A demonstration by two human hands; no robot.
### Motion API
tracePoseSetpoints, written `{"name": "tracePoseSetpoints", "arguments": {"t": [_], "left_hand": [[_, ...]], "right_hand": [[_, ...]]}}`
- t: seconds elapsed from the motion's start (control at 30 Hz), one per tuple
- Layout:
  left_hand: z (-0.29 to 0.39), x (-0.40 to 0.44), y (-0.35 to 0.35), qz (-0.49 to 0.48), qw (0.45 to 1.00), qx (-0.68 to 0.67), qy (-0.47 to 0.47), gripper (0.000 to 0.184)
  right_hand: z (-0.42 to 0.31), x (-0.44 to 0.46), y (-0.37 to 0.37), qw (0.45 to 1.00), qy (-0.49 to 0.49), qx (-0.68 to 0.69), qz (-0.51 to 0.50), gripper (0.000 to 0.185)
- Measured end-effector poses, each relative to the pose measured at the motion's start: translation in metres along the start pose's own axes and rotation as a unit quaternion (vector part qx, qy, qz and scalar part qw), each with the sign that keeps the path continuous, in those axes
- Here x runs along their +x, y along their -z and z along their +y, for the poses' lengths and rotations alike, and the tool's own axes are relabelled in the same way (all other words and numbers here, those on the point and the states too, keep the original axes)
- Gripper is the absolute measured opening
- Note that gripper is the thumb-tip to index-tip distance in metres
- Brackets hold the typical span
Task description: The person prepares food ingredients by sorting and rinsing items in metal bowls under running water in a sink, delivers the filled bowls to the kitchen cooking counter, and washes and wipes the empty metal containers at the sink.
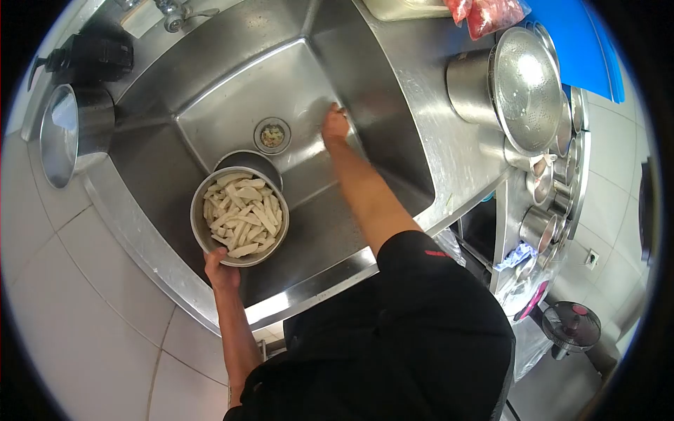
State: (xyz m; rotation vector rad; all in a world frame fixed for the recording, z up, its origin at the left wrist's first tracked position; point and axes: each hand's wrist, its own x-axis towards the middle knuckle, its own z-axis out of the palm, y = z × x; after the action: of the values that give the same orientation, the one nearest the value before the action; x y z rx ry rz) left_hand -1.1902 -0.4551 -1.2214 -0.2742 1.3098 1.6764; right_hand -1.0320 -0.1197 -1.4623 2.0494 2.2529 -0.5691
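Gripping its rim, the left hand [220,271] holds a bowl [199,226] of pale strips [242,216] at the sink [235,95]; steadying it seems the step in hand. Farther right, the right hand [336,126] is curled, its hold unclear. Moving next calls for a level bowl.
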Motion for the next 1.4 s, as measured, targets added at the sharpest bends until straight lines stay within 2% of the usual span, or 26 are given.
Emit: {"name": "tracePoseSetpoints", "arguments": {"t": [0.03,0.1,0.2,0.23,0.27,0.3,0.33,0.37,0.43,0.5,0.57,0.63,0.67,0.73,0.77,0.87,0.93,0.97,1.03,1.07,1.1,1.13,1.2,1.27,1.33,1.4], "left_hand": [[-0.004,0.003,0.007,-0.001,1.000,-0.004,0.008,0.071],[-0.006,0.007,0.000,-0.003,1.000,-0.012,0.011,0.071],[-0.004,0.010,-0.020,-0.002,1.000,0.020,0.003,0.079],[-0.007,0.014,-0.023,-0.011,0.999,0.036,0.009,0.078],[-0.008,0.018,-0.025,-0.021,0.998,0.050,0.012,0.077],[-0.016,0.027,-0.026,-0.016,0.999,0.049,0.009,0.077],[-0.024,0.034,-0.022,0.010,0.997,0.055,0.056,0.077],[-0.021,0.037,-0.023,0.030,0.993,0.061,0.098,0.076],[-0.011,0.030,-0.056,0.051,0.990,0.107,0.080,0.067],[-0.007,0.026,-0.069,0.086,0.981,0.152,0.089,0.051],[-0.001,0.021,-0.088,0.039,0.978,0.175,0.108,0.052],[0.006,0.006,-0.100,-0.002,0.977,0.187,0.106,0.046],[0.007,-0.005,-0.107,-0.029,0.979,0.180,0.091,0.040],[0.019,-0.026,-0.123,-0.122,0.964,0.211,0.104,0.042],[0.026,-0.045,-0.147,-0.128,0.955,0.241,0.117,0.046],[0.022,-0.100,-0.182,-0.166,0.934,0.313,0.051,0.052],[0.024,-0.138,-0.189,-0.187,0.925,0.327,0.041,0.048],[0.026,-0.106,-0.179,-0.233,0.912,0.325,0.092,0.046],[0.008,-0.172,-0.217,-0.212,0.900,0.377,0.054,0.045],[-0.005,-0.201,-0.232,-0.180,0.892,0.413,0.028,0.044],[-0.017,-0.203,-0.235,-0.210,0.887,0.410,0.041,0.029],[-0.029,-0.206,-0.238,-0.210,0.885,0.414,0.030,0.029],[-0.055,-0.224,-0.259,-0.240,0.865,0.425,0.117,0.011],[-0.090,-0.249,-0.280,-0.259,0.860,0.426,0.110,0.006],[-0.129,-0.286,-0.307,-0.282,0.858,0.399,0.155,0.009],[-0.163,-0.312,-0.329,-0.336,0.817,0.404,0.237,0.009]], "right_hand": [[0.013,0.002,-0.005,1.000,0.001,0.002,0.002,0.030],[0.036,0.008,-0.014,0.987,0.012,-0.150,-0.050,0.030],[0.042,0.002,0.001,0.993,0.018,-0.085,-0.084,0.028],[0.038,0.003,0.014,0.988,-0.054,-0.032,-0.142,0.028],[0.035,0.011,0.023,0.988,-0.048,-0.031,-0.141,0.028],[0.037,0.022,0.031,0.971,0.051,-0.036,-0.230,0.030],[0.034,0.018,0.036,0.935,0.149,-0.040,-0.318,0.033],[0.015,0.000,0.087,0.927,0.114,0.086,-0.347,0.031],[-0.031,-0.041,0.203,0.856,0.024,0.335,-0.393,0.029],[-0.054,-0.089,0.275,0.802,0.084,0.412,-0.424,0.035],[-0.046,-0.126,0.317,0.783,0.140,0.480,-0.371,0.045],[-0.016,-0.167,0.358,0.882,0.217,0.397,-0.136,0.052],[0.010,-0.187,0.373,0.903,0.191,0.381,-0.047,0.047],[0.084,-0.223,0.407,0.890,0.089,0.447,-0.016,0.039],[0.126,-0.244,0.412,0.891,0.047,0.447,0.056,0.031],[0.277,-0.297,0.422,0.934,-0.106,0.246,0.235,0.014],[0.377,-0.322,0.427,0.890,-0.192,0.158,0.382,0.022],[0.420,-0.319,0.436,0.875,-0.227,0.126,0.408,0.026],[0.483,-0.329,0.437,0.850,-0.264,0.104,0.444,0.030],[0.504,-0.329,0.428,0.833,-0.276,-0.019,0.480,0.033],[0.521,-0.328,0.416,0.803,-0.284,-0.142,0.504,0.036],[0.537,-0.327,0.405,0.801,-0.287,-0.131,0.508,0.036],[0.559,-0.325,0.390,0.898,-0.282,0.088,0.326,0.046],[0.552,-0.350,0.378,0.912,-0.248,0.127,0.302,0.041],[0.520,-0.401,0.391,0.840,-0.197,0.384,0.329,0.028],[0.464,-0.465,0.395,0.709,-0.100,0.562,0.414,0.016]]}}
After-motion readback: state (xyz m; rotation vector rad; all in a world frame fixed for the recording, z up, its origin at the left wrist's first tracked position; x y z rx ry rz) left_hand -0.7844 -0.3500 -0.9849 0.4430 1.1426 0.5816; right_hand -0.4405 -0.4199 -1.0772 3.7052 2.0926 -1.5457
